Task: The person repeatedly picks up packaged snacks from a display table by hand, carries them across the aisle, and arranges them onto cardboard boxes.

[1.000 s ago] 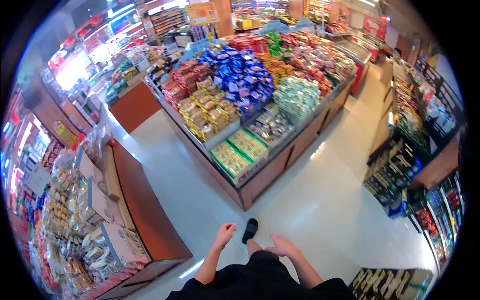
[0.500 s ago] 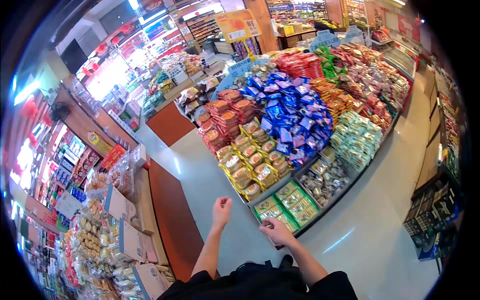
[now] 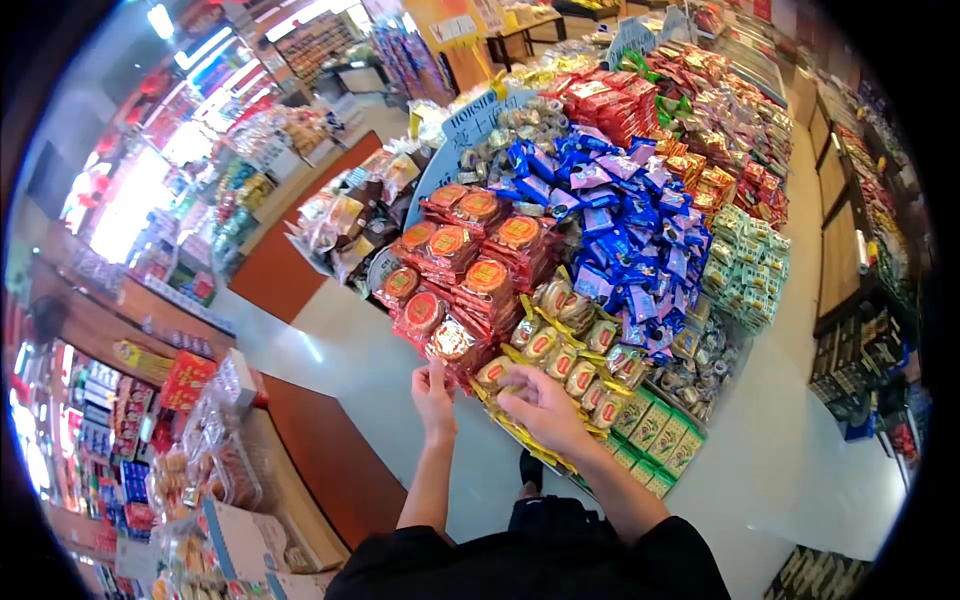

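My left hand is at the near corner of the display, just in front of the red-wrapped round pastries. Its fingers are loosely bent and apart, with nothing visible in them; whether the fingertips touch the nearest red pack I cannot tell. Over the yellow-edged packs of small cakes reaches my right hand, its fingers curved and apart from the thumb. It partly covers those packs, and I see nothing held in it. Green-and-cream packets lie to its right.
Blue and lilac packets are heaped behind the cakes, beside a blue sign. On the left, a counter carries bagged goods. Pale floor runs right of the display to dark shelving.
I have come closer to the display, and the view has shifted. Both hands have moved from beside the near corner up to the red pastries and yellow-edged cakes. My right hand's fingers have spread.
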Demonstrator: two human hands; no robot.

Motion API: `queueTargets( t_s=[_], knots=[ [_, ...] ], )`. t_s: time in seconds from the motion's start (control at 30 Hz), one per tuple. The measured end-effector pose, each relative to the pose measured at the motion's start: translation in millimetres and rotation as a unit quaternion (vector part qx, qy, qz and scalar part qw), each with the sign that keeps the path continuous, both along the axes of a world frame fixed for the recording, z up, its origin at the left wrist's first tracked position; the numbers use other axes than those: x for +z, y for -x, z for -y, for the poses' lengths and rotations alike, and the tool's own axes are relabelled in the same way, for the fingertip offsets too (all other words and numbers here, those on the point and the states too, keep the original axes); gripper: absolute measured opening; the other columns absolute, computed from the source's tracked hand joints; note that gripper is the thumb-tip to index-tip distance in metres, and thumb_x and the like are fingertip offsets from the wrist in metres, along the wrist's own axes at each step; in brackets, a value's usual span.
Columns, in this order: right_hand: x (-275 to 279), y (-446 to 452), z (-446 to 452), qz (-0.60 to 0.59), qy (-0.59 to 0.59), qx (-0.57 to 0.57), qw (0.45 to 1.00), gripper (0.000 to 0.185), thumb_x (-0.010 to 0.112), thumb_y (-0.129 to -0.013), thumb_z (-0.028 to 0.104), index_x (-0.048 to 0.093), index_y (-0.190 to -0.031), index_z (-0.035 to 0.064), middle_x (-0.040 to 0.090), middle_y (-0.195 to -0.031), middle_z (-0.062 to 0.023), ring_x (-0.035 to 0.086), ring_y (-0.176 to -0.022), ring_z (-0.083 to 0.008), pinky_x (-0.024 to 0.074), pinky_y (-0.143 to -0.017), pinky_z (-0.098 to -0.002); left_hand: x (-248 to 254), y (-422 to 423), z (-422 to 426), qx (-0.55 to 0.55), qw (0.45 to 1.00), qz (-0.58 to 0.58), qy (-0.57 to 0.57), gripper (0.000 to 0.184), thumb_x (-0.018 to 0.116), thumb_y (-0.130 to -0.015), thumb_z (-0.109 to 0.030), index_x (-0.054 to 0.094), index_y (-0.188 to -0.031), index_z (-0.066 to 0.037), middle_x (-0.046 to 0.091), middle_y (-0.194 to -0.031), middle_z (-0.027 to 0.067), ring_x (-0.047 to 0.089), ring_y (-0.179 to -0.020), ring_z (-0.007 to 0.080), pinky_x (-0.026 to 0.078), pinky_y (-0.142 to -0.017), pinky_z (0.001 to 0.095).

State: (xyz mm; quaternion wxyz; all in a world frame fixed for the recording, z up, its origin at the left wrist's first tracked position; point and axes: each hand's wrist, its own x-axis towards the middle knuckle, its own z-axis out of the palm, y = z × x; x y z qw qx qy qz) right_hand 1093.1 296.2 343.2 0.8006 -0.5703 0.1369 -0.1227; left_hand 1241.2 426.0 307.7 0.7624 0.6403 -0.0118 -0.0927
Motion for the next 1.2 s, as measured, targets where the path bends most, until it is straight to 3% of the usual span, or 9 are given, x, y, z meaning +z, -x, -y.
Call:
queueTargets(
  t_s=[0.2,0.43,0.57,0.6,0.77,0.9,1.0,1.1,1.2],
  knots=[
    [1.2,-64.2,-15.5,-0.058,0.042,-0.131,0.989,0.060,0.068,-0.089,0.016,0.040,-0.138,-0.0032,0.057,-0.126,-0.0189,0.064,-0.095,-0.0189,0.0530,-0.081,-0.0315,9.5,-9.3,-4.1,-0.050,0.997,-0.047,0.024,0.024,0.066,-0.094,-0.020,0.048,-0.081,-0.009,0.047,-0.067,-0.0059,0.037,-0.058,0.0023,0.028,-0.050,0.0205],
    [5.6,-78.2,-31.2,-0.094,0.058,-0.191,0.975,0.049,0.069,-0.088,0.009,0.049,-0.130,-0.0033,0.058,-0.107,-0.0098,0.062,-0.089,-0.0135,0.0530,-0.075,-0.0257,1.5,-8.1,-21.6,-0.091,0.990,0.076,-0.074,0.019,0.061,-0.097,-0.018,0.052,-0.086,-0.005,0.046,-0.073,-0.0053,0.040,-0.067,0.0032,0.032,-0.058,0.0209],
    [-1.1,-58.0,-40.6,-0.090,0.071,-0.183,0.976,0.049,0.072,-0.087,0.012,0.052,-0.129,-0.0022,0.059,-0.101,-0.0049,0.060,-0.083,-0.0097,0.0517,-0.071,-0.0247,5.3,10.1,-32.0,-0.113,0.981,0.152,-0.038,0.012,0.055,-0.098,-0.015,0.053,-0.096,-0.003,0.050,-0.081,-0.0016,0.044,-0.072,0.0062,0.037,-0.064,0.0224],
    [16.6,-45.7,-46.9,-0.059,-0.002,-0.182,0.982,0.047,0.072,-0.087,0.014,0.053,-0.127,-0.0021,0.059,-0.098,-0.0026,0.059,-0.084,-0.0090,0.0515,-0.074,-0.0247,5.3,18.5,-38.3,-0.133,0.975,0.174,-0.031,0.012,0.053,-0.099,-0.014,0.052,-0.099,-0.003,0.052,-0.086,0.0003,0.047,-0.076,0.0072,0.039,-0.067,0.0226],
    [-0.5,58.3,-63.6,-0.051,0.141,-0.226,0.963,0.039,0.071,-0.088,0.018,0.060,-0.119,-0.0023,0.059,-0.100,-0.0052,0.060,-0.086,-0.0125,0.0513,-0.077,-0.0272,10.3,88.5,-53.8,-0.254,0.915,0.315,-0.010,0.021,0.062,-0.093,-0.009,0.049,-0.107,-0.002,0.055,-0.095,0.0046,0.052,-0.081,0.0109,0.045,-0.073,0.0258],
    [-1.0,200.6,-95.3,-0.099,0.205,-0.332,0.915,0.036,0.072,-0.086,0.021,0.064,-0.112,-0.0019,0.060,-0.092,-0.0098,0.062,-0.082,-0.0185,0.0521,-0.075,-0.0303,4.5,190.2,-56.8,-0.405,0.888,0.209,0.059,0.029,0.070,-0.087,-0.006,0.051,-0.108,-0.002,0.059,-0.096,0.0056,0.056,-0.082,0.0110,0.047,-0.072,0.0260],
    [-6.8,319.4,-145.3,-0.133,0.163,-0.431,0.877,0.031,0.072,-0.083,0.017,0.066,-0.108,-0.0011,0.062,-0.094,-0.0134,0.065,-0.085,-0.0229,0.0533,-0.077,-0.0333,-7.4,281.7,-66.8,-0.567,0.815,0.118,0.000,0.034,0.074,-0.085,-0.008,0.054,-0.110,0.000,0.064,-0.095,0.0055,0.059,-0.083,0.0098,0.049,-0.075,0.0257],
    [-28.8,433.3,-202.2,-0.195,0.212,-0.535,0.794,0.030,0.072,-0.083,0.012,0.067,-0.109,0.0011,0.063,-0.098,-0.0113,0.065,-0.085,-0.0195,0.0541,-0.075,-0.0313,-29.3,385.9,-73.4,-0.689,0.712,0.135,-0.015,0.031,0.075,-0.084,-0.009,0.057,-0.107,-0.001,0.067,-0.091,0.0051,0.061,-0.081,0.0081,0.051,-0.073,0.0249],
    [-39.9,529.9,-267.9,-0.242,0.199,-0.625,0.715,0.029,0.072,-0.080,0.013,0.067,-0.106,0.0001,0.065,-0.095,-0.0139,0.066,-0.084,-0.0244,0.0535,-0.076,-0.0337,6.4,482.5,-88.6,-0.789,0.532,0.301,-0.061,0.035,0.076,-0.083,-0.017,0.058,-0.106,0.001,0.069,-0.087,0.0124,0.067,-0.080,0.0204,0.053,-0.073,0.0322]
  ],
)
